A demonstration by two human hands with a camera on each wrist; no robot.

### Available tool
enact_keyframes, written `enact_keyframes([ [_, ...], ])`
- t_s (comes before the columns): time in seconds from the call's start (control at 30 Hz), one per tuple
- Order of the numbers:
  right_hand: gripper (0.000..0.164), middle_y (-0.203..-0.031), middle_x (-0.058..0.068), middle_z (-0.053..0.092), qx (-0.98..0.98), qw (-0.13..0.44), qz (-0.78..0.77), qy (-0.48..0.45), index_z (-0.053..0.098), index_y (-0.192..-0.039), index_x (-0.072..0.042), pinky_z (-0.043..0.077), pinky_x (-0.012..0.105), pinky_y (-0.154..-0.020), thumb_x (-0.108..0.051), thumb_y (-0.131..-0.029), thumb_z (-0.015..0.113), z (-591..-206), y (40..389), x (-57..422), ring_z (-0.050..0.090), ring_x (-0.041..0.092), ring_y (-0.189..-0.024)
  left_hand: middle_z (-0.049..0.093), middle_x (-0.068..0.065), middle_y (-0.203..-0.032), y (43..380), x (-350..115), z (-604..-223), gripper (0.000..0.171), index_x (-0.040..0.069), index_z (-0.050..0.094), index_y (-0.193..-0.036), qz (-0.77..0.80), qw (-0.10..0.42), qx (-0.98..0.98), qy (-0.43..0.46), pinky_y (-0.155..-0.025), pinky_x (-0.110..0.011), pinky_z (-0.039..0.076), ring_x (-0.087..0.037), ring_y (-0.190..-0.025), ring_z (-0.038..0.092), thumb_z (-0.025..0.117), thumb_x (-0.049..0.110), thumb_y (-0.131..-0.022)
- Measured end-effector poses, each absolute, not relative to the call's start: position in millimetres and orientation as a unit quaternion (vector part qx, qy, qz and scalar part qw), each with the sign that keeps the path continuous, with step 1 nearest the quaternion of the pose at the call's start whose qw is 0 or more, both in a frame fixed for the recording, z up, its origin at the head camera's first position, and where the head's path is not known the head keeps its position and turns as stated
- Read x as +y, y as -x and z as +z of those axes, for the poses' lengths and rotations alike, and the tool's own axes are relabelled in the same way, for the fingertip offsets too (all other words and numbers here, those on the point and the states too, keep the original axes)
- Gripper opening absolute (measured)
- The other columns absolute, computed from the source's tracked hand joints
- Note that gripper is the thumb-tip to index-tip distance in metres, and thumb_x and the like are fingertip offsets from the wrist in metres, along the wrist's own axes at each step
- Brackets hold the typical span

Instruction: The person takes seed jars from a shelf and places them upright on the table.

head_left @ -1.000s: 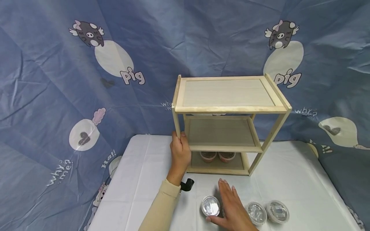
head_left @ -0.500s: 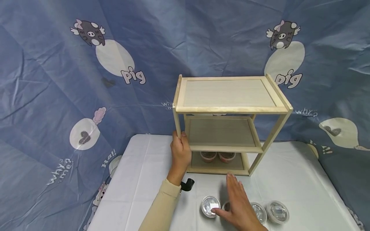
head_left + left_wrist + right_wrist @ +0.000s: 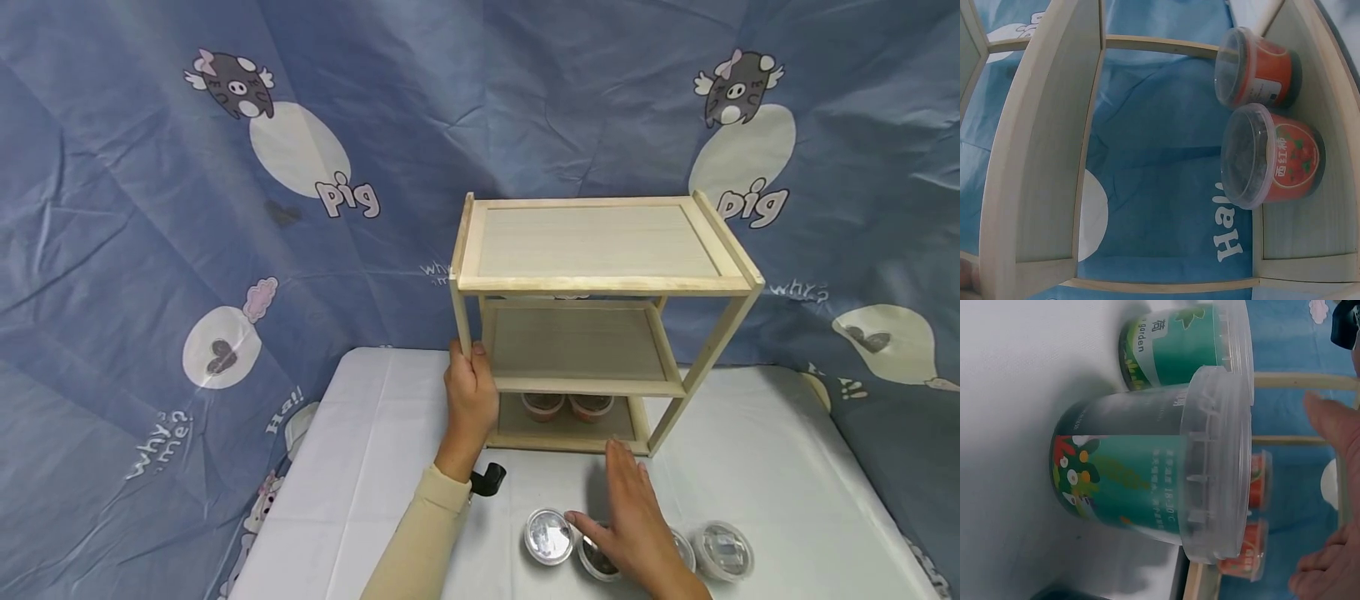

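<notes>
My left hand [image 3: 470, 408] grips the left front post of a small three-tier wooden shelf [image 3: 592, 243]. Two red-labelled plastic cups [image 3: 1294, 153] with clear lids stand side by side on its bottom tier. Above the table in front of the shelf, my right hand [image 3: 637, 529] hovers with straight fingers and thumb spread, holding nothing. Beneath it is a lidded cup [image 3: 592, 562], partly covered by the hand. To its left stands another lidded cup [image 3: 548, 537]. In the right wrist view, a nearby cup [image 3: 1122, 469] has a green label and a clear lid.
Right of my right hand stand a partly hidden lidded cup [image 3: 686, 552] and another lidded cup [image 3: 723, 552]. Behind the white-covered table [image 3: 360, 467] hangs a blue printed cloth [image 3: 405, 125]. A black device [image 3: 489, 480] is on my left wrist.
My right hand has moved right and slightly forward, uncovering a cup beside the leftmost one and covering more of the cup to the right. My left hand keeps its grip on the post.
</notes>
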State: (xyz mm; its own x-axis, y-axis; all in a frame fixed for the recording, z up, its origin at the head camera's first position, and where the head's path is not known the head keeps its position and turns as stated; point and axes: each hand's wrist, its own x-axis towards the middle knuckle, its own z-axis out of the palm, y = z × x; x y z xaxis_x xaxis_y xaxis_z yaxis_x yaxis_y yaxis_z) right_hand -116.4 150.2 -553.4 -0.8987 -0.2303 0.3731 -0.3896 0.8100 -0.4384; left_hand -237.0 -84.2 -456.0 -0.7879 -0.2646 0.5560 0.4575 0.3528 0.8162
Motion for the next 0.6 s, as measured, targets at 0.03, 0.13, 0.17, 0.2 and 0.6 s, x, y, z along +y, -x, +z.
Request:
enact_keyframes([
  [0.03, 0.113, -0.152, 0.025, 0.025, -0.939, 0.150, 0.262, -0.163, 0.024, -0.147, 0.008, 0.013, 0.049, -0.114, -0.054, -0.071, 0.080, -553, 117, 151, 0.024, 0.043, -0.139, 0.036, -0.001, -0.063, 237, -84, -456, 0.021, 0.009, 0.043, -0.096, -0.566, 0.319, -0.758, 0.062, -0.044, -0.031, 0.031, -0.015, -0.050, 0.034, 0.036, 0.025, -0.106],
  [0.13, 0.110, -0.153, 0.026, 0.024, -0.941, 0.143, 0.263, -0.157, 0.024, -0.147, 0.008, 0.014, 0.050, -0.114, -0.054, -0.074, 0.078, -552, 119, 152, 0.023, 0.043, -0.140, 0.036, -0.001, -0.063, 238, -84, -456, 0.022, 0.008, 0.044, -0.097, -0.567, 0.319, -0.757, 0.062, -0.044, -0.031, 0.031, -0.015, -0.050, 0.034, 0.036, 0.026, -0.106],
  [0.17, 0.110, -0.153, 0.026, 0.024, -0.942, 0.141, 0.264, -0.154, 0.023, -0.147, 0.008, 0.013, 0.050, -0.114, -0.054, -0.075, 0.078, -551, 119, 153, 0.022, 0.042, -0.140, 0.036, -0.001, -0.063, 238, -84, -456, 0.022, 0.008, 0.044, -0.097, -0.568, 0.318, -0.756, 0.062, -0.044, -0.031, 0.031, -0.015, -0.050, 0.034, 0.036, 0.026, -0.106],
  [0.2, 0.109, -0.153, 0.026, 0.023, -0.942, 0.139, 0.265, -0.151, 0.023, -0.147, 0.008, 0.013, 0.050, -0.114, -0.054, -0.075, 0.078, -551, 120, 153, 0.022, 0.042, -0.140, 0.036, -0.001, -0.063, 238, -84, -456, 0.022, 0.007, 0.044, -0.097, -0.568, 0.319, -0.756, 0.064, -0.044, -0.031, 0.031, -0.015, -0.049, 0.034, 0.036, 0.026, -0.106],
  [0.6, 0.111, -0.150, 0.032, 0.023, -0.946, 0.116, 0.278, -0.119, 0.019, -0.146, 0.012, 0.016, 0.057, -0.111, -0.052, -0.077, 0.076, -538, 138, 158, 0.019, 0.046, -0.140, 0.035, 0.000, -0.063, 238, -84, -456, 0.025, 0.008, 0.044, -0.094, -0.558, 0.334, -0.757, 0.061, -0.044, -0.031, 0.031, -0.015, -0.050, 0.034, 0.036, 0.029, -0.106],
])
